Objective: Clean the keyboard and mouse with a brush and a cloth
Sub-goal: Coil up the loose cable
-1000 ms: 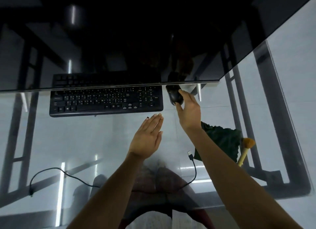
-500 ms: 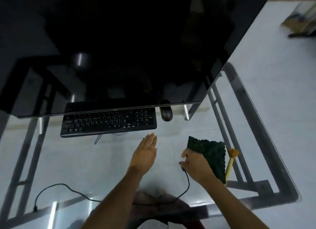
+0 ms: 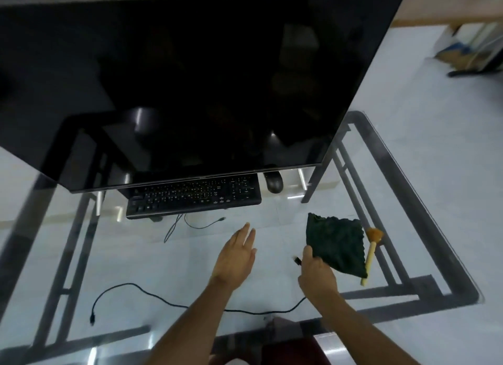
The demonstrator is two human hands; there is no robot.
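Observation:
A black keyboard lies on the glass table under the monitor's lower edge, with a black mouse just to its right. A dark green cloth is spread at the right. My right hand pinches its near-left corner, thumb on top. A brush with a pale handle and orange bristles lies along the cloth's right side. My left hand hovers flat, fingers spread, in front of the keyboard and holds nothing.
A large dark monitor overhangs the back of the glass table. A black cable runs across the near part, its plug by my right thumb. A thin cable trails from the keyboard. The table's right edge is beyond the brush.
My right hand left the mouse, drew back to the right and took hold of the cloth's corner. The view tilted up and back. My left hand stays open.

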